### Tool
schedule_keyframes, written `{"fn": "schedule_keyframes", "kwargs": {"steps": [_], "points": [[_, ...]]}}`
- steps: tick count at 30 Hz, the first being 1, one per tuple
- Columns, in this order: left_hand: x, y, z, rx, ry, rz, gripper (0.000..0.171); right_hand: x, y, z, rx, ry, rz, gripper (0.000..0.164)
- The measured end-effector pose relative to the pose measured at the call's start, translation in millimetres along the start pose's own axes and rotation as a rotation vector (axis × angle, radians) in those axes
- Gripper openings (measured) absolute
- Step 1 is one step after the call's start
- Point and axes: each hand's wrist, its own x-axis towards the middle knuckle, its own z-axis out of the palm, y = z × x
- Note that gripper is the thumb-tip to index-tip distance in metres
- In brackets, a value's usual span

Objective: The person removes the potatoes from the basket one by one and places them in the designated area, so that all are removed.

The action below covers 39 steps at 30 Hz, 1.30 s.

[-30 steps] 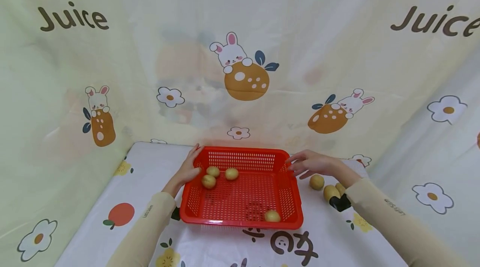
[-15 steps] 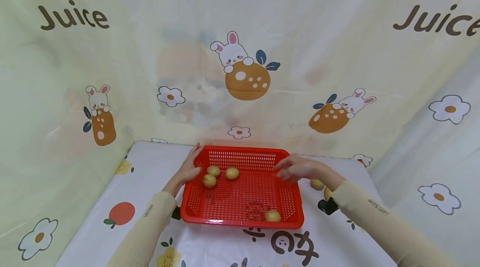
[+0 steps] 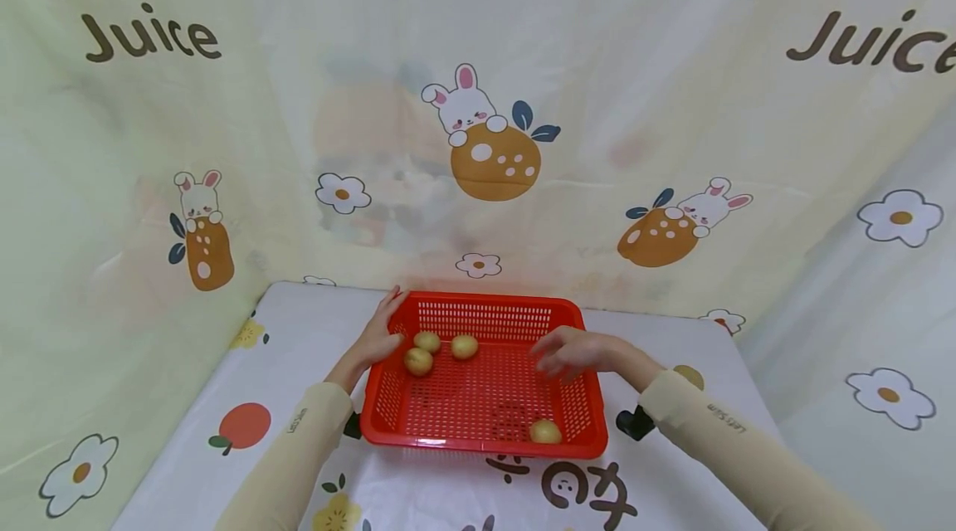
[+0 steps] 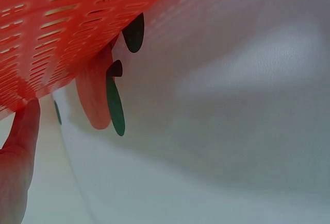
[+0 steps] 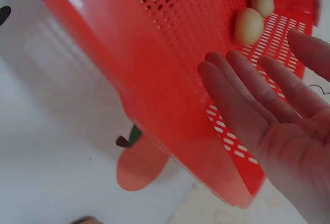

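A red plastic basket [image 3: 478, 445] with slotted walls stands on the table, and several potatoes [image 3: 464, 347] lie in it. Most of these are bunched toward the back left; a single potato [image 3: 545, 431] sits by the front right corner. My left hand [image 3: 376, 338] holds the basket's left rim near the back, thumb on the inner side. In the left wrist view, a finger [image 4: 26, 136] touches the outside of the basket wall. My right hand [image 3: 571, 351] hovers over the right part of the basket, fingers spread and palm bare in the right wrist view.
Beyond the basket's right side, another potato [image 3: 689, 376] shows partly behind my right sleeve. A white printed cloth [image 3: 291, 348] covers the table, and patterned curtains [image 3: 388, 33] hang close at the back and both sides.
My right hand has moved left from the basket's right rim to over its inside. The right sleeve now covers most of the potatoes on the table. The left hand and basket stay put.
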Motion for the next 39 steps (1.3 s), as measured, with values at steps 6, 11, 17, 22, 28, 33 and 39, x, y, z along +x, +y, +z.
{"fn": "schedule_keyframes", "kwargs": {"steps": [6,11,17,22,28,33,39], "points": [[-0.1,1.3,-0.9,-0.011,-0.003,-0.007,0.083,7,6,17,-0.071,-0.018,0.013,0.042],[-0.3,0.2,-0.5,-0.01,-0.012,-0.009,0.083,10,15,31,-0.124,-0.025,0.033,0.04],[-0.1,-1.3,-0.2,-0.014,-0.014,-0.01,0.083,10,23,44,-0.135,-0.036,0.059,0.034],[0.9,-0.8,0.0,-0.024,-0.013,-0.017,0.083,10,24,49,-0.146,-0.036,0.079,0.028],[0.5,2.8,0.8,-0.037,-0.006,-0.019,0.082,9,25,53,-0.147,-0.03,0.133,0.026],[-7.9,27.8,-5.8,-0.072,-0.024,-0.021,0.08,10,26,55,-0.155,-0.076,0.139,0.024],[-5.6,19.7,-4.6,-0.043,-0.02,-0.023,0.081,11,24,56,-0.193,-0.132,0.091,0.034]]}}
